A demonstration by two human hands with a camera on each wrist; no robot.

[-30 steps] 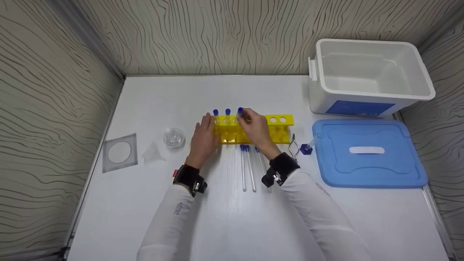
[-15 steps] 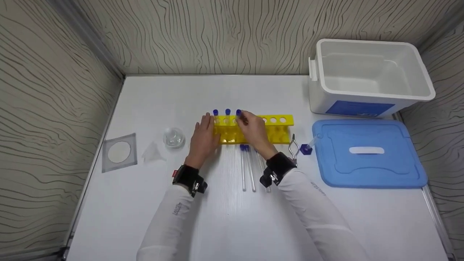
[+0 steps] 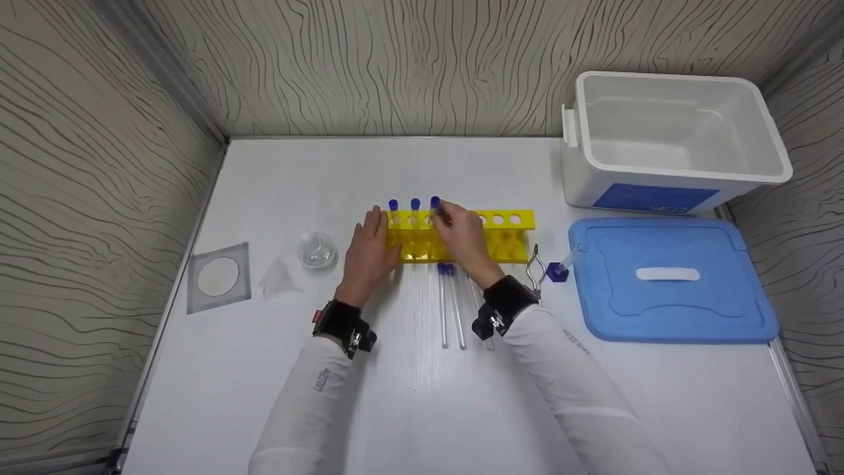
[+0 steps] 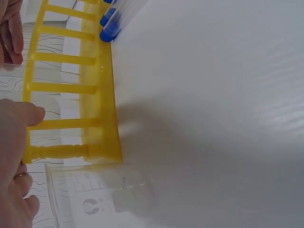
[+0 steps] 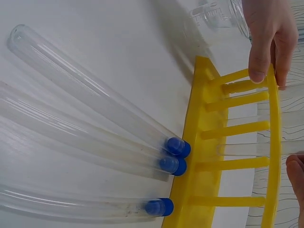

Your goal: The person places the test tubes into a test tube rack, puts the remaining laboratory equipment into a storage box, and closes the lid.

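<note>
My left hand rests on the left end of the yellow test tube rack, fingers curled round its edge to hold it. My right hand pinches the third blue-capped tube near its top. That tube stands upright in the rack beside two more capped tubes. I think it sits all the way down in its hole, but my fingers hide that part. Three more test tubes lie flat on the white table, caps touching the front of the rack. A small glass beaker stands just left of my left hand.
</note>
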